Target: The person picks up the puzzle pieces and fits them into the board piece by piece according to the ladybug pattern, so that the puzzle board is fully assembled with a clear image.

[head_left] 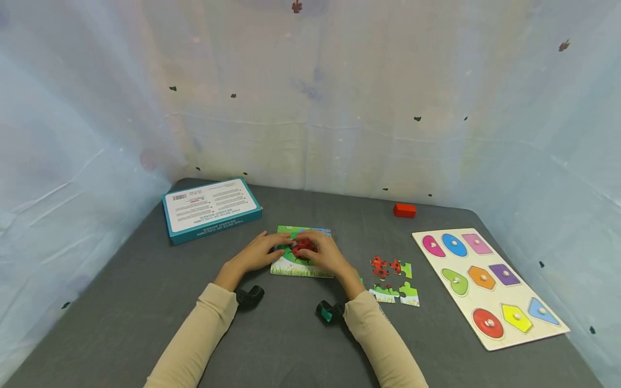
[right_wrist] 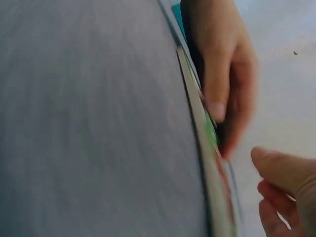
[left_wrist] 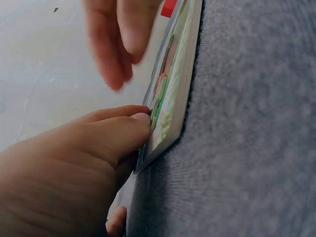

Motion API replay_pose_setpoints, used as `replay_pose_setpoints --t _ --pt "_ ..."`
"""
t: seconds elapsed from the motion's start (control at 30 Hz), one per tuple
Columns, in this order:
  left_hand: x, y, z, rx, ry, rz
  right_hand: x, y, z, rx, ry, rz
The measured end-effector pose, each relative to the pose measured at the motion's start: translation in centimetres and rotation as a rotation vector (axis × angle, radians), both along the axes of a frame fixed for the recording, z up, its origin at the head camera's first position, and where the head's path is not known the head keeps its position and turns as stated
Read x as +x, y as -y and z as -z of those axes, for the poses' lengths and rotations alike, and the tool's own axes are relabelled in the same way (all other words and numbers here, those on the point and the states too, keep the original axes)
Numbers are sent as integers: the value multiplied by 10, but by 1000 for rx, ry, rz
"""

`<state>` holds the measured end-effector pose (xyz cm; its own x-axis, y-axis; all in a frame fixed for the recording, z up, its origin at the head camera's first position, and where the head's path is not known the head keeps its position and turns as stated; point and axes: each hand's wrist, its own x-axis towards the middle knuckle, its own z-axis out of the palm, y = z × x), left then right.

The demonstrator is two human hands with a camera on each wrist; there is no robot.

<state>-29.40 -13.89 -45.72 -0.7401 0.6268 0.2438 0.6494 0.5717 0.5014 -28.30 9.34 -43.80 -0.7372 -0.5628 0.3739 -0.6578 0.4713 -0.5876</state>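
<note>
A square jigsaw puzzle [head_left: 301,269] with a red ladybug on green grass lies flat in a pale tray mid-table. At its left side, my left hand [head_left: 254,254] has thumb and forefinger together on a green puzzle piece [left_wrist: 159,107], which sits slightly proud of the tray. My right hand [head_left: 327,253] is over the puzzle's right half, fingers bent and thumb apart. From the right wrist view, that right hand [right_wrist: 289,185] hovers off the surface with nothing between thumb and fingers. The left hand [right_wrist: 227,74] partly hides the puzzle there.
Several loose ladybug pieces [head_left: 385,292] lie right of my right wrist. Farther right is a wooden shape board [head_left: 468,307] with knobbed shapes. A red block [head_left: 405,210] stands near the back edge, and a teal box [head_left: 213,207] lies back left.
</note>
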Motion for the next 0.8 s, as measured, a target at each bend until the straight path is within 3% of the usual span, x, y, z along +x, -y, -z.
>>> replay_pose_setpoints --t 0.13,0.37,0.5,0.8 --pt "0 0 -1 -5 -6 -4 2 -25 -11 -5 -41 2" --pt "1 -2 2 -9 -8 -1 16 -83 -26 60 -123 74" --pt "2 -1 3 -4 2 0 25 -113 -24 77 -151 112" --pt "1 -1 3 -7 -3 -5 38 -159 -12 178 -87 173"
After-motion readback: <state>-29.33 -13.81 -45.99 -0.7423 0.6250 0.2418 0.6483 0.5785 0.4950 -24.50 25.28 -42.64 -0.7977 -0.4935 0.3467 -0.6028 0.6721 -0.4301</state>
